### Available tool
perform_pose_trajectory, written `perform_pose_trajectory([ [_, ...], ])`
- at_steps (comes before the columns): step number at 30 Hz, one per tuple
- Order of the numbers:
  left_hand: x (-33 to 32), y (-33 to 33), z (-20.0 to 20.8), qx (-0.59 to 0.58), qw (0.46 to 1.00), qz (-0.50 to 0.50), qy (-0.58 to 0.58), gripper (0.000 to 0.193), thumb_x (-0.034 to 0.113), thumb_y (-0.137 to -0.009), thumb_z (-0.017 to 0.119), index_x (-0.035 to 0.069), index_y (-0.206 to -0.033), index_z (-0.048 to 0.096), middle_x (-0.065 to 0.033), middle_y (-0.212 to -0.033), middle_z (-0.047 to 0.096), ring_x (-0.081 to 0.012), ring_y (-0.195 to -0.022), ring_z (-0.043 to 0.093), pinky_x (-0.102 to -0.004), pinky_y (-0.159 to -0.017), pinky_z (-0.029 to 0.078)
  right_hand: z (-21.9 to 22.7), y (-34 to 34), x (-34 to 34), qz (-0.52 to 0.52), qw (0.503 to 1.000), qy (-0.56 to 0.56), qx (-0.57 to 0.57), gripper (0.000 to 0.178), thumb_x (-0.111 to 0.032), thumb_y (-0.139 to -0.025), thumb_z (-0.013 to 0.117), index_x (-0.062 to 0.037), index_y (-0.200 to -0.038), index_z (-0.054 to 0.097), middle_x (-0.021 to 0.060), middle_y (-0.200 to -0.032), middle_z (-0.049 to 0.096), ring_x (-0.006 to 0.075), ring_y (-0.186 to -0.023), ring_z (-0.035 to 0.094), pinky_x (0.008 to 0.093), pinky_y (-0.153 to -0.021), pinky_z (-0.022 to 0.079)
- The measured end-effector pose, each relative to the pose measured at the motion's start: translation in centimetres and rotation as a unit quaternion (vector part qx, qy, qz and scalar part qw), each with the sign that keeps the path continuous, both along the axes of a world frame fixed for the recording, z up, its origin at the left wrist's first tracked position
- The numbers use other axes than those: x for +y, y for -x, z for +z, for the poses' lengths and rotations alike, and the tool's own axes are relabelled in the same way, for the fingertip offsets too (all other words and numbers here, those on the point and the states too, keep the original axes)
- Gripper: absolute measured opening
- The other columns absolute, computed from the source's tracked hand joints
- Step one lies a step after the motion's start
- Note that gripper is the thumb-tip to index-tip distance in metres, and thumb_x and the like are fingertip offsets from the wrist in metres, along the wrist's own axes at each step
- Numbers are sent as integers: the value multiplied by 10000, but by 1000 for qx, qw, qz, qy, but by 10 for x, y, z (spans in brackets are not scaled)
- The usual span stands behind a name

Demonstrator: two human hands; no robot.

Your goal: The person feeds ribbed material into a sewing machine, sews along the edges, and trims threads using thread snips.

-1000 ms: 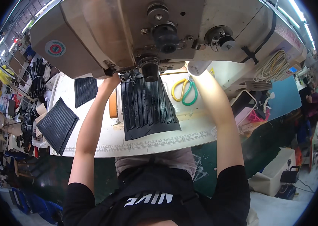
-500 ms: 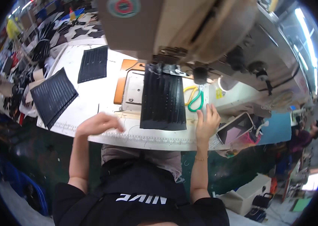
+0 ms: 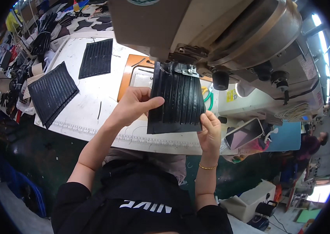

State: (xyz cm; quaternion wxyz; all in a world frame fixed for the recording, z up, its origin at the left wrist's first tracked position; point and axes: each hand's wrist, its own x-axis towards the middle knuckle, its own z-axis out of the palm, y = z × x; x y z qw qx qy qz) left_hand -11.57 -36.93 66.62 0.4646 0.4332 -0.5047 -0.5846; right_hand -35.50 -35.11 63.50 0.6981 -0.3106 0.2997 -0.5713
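Observation:
A black ribbed panel, leather-like, lies under the head of a sewing machine, its far edge beneath a small metal presser foot. My left hand is closed on the panel's left edge, thumb on top and fingers hidden below. At the near right corner my right hand pinches the edge between thumb and fingers. The near end of the panel looks slightly raised off the table. Just beyond its right side, partly covered, are scissors with green and yellow handles.
Two more black ribbed pieces, one upright panel and a tilted stack, lie on the white table at left. A phone rests at right. Scraps crowd the far left. Another person is in the right background.
Both hands, free of the panel before, have taken hold of it. My left hand moved right and away from me; my right moved slightly left. The panel's near end has shifted right.

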Motion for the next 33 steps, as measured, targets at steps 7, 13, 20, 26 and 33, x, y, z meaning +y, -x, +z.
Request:
perform_pose_trajectory([
  [7, -20, -6, 2, -33, 999, -1, 2, 232, 207, -783, 645, 12, -673, 590, -17, -571, 552, -46, -489, 497, -174, -451, 400, 5, -4, -26, -14, 998, 51, 24, 147, -4, -851, 505, 69, -977, 524, 119, -906, 610, 136, -782, 610, 239, -706, 509],
  [13, -42, -9, 4, -52, 999, 7, 7, 233, 196, -783, 645, 33, -636, 564, 1, -545, 512, -40, -470, 486, -169, -445, 407, 5, -3, -52, -17, 998, 65, 20, 137, 8, -836, 524, 56, -964, 532, 90, -907, 602, 110, -808, 584, 221, -729, 478],
  [20, -65, -5, 19, -31, 998, 48, -8, 158, 113, -788, 617, -3, -685, 585, -17, -574, 540, -62, -455, 513, -172, -429, 426, 12, -12, -78, -90, 991, 72, 61, 57, -7, -790, 586, 16, -837, 561, 64, -796, 606, 93, -689, 572, 200, -601, 455],
  [26, -82, -7, 20, -14, 997, 65, -43, 103, 82, -794, 580, -21, -802, 576, -40, -629, 551, -84, -470, 514, -194, -448, 435, 5, -14, -96, -135, 989, 52, 40, 172, 53, -741, 581, -46, -615, 519, 30, -637, 565, 65, -560, 513, 180, -513, 392],
  [33, -106, 9, 22, 0, 993, 122, 9, 142, 67, -833, 487, 7, -949, 544, -59, -797, 561, -94, -687, 522, -203, -548, 433, 8, -15, -98, -111, 987, 72, 92, 125, -38, -806, 540, 15, -697, 571, 27, -620, 558, 67, -527, 490, 180, -502, 400],
])
